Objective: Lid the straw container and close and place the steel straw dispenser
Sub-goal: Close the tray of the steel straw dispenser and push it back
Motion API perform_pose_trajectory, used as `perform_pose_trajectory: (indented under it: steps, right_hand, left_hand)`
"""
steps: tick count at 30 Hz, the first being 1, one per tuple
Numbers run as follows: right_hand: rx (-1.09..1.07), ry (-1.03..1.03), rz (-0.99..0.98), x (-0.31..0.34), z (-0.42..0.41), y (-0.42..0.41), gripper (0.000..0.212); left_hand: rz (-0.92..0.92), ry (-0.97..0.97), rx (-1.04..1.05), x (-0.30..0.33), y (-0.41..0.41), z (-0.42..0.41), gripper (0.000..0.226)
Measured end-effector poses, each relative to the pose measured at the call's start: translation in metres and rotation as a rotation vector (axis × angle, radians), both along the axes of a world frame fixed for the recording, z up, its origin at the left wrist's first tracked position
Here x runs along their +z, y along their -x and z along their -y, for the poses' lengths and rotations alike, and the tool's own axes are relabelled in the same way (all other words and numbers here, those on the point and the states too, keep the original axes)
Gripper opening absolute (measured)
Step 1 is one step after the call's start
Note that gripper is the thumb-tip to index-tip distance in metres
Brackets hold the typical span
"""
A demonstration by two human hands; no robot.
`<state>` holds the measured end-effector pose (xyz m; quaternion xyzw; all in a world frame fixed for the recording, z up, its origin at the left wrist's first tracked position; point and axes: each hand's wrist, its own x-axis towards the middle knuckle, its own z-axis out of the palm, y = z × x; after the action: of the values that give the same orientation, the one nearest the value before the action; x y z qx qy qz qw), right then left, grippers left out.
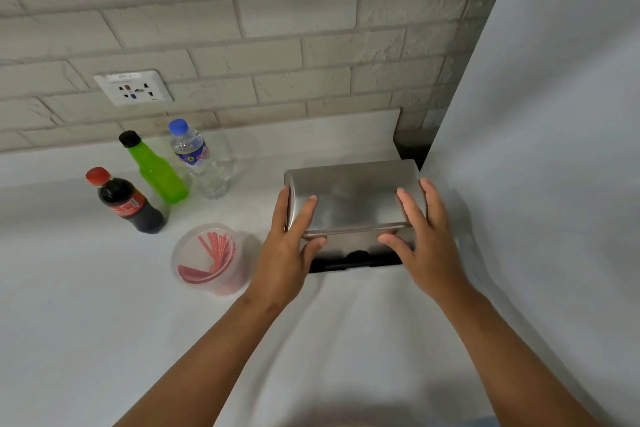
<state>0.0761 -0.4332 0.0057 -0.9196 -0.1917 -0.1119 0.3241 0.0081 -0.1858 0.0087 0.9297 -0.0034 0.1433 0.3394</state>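
The steel straw dispenser (353,198) stands on the white counter at the back right, its curved steel lid down and a black base showing at the front. My left hand (289,246) grips its left end, fingers over the top and thumb on the front. My right hand (424,243) holds its right end the same way. The round clear plastic straw container (207,258) sits left of the dispenser, beside my left wrist, with red straws inside and a translucent lid on it.
Three bottles stand at the back left: a cola bottle (126,201), a green bottle (156,170) and a water bottle (195,156). A wall socket (133,87) sits on the brick wall. A pale panel (540,149) rises right beside the dispenser.
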Motion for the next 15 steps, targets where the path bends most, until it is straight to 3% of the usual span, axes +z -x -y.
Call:
perform_pose_trajectory:
  steps: [15]
  right_hand:
    - [0.045, -0.029, -0.002, -0.003, -0.021, -0.14, 0.074]
  left_hand:
    - [-0.077, 0.032, 0.042, 0.004, -0.129, -0.019, 0.065]
